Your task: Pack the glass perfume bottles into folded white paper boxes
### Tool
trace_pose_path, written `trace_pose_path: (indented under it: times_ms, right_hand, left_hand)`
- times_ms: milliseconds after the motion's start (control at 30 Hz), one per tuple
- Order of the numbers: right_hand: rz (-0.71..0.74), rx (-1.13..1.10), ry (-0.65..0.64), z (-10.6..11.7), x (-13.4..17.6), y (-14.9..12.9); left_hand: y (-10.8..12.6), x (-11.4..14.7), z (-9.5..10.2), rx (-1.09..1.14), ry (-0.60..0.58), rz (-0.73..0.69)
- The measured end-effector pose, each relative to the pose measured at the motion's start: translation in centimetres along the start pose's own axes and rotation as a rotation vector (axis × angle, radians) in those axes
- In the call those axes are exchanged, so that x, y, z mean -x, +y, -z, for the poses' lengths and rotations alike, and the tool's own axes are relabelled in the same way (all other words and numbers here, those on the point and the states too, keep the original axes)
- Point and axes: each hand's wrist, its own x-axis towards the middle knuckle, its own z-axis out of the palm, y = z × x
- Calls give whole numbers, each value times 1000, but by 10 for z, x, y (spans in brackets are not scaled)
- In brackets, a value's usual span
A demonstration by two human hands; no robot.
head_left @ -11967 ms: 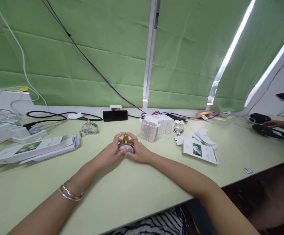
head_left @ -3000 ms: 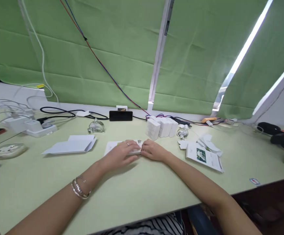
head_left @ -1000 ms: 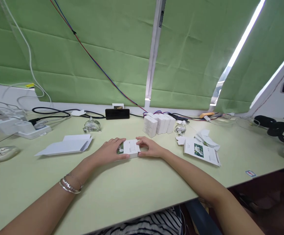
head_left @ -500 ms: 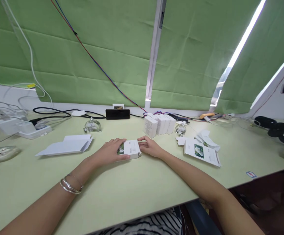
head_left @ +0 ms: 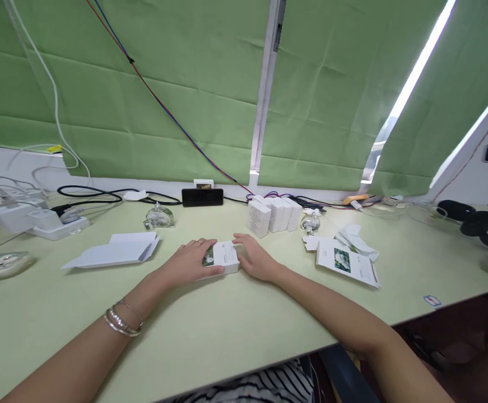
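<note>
A small white box [head_left: 227, 255] with a flower picture and fine print lies flat on the table in front of me. My left hand [head_left: 195, 259] is wrapped over its left part, thumb along the near side and fingers over the far edge, covering part of the picture. At the box's right end is my right hand [head_left: 257, 257]. Its fingers are apart and lightly bent, with the index finger by the far corner and the thumb by the end face. Whether that hand presses on the end is hard to tell.
Behind the box stand several white boxes [head_left: 273, 215], with glass bottles [head_left: 159, 215] [head_left: 310, 221] to either side. A flattened flower-print carton [head_left: 348, 261] lies right, folded white card [head_left: 115, 250] left. A black phone [head_left: 202, 197], cables and power strips [head_left: 59, 224] line the back.
My right hand's fingers have spread and shifted round the box's right end. The flap that stuck out there no longer shows. My left hand keeps its hold.
</note>
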Motion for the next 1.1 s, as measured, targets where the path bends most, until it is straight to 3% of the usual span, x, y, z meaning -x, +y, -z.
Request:
trace_pose_path:
  times_ms: [100, 167, 367, 500, 600, 700, 800, 900, 1000, 1100]
  right_hand:
    - [279, 170, -136, 0, 1, -12]
    - [330, 224, -218, -1, 1, -19]
    - [220, 256, -190, -3, -1, -19]
    - [43, 143, -72, -2, 0, -10]
    - [-36, 54, 7, -1, 0, -7]
    - [-34, 32, 7, -2, 0, -8]
    - [-83, 49, 42, -4, -3, -6]
    - [-305, 33, 198, -3, -7, 7]
    - [-456, 23, 347, 2, -9, 27]
    - [-507, -22, 445, 5, -9, 44]
  left_hand:
    - [-2, -2, -3, 67, 34, 13]
    - [-5, -3, -4, 146, 28, 35]
    - [-7, -7, -4, 547, 16, 102]
    - [-2, -9, 2, 960, 168, 216]
    - [3, -9, 6, 1139, 290, 181]
    - [7, -7, 6, 1185, 308, 88]
    - [10, -7, 3, 1160, 303, -3]
    - [8, -7, 3, 1002, 412, -8]
    - [-2, -8, 5, 533, 500, 118]
    - [-19, -8, 7, -18, 471, 261]
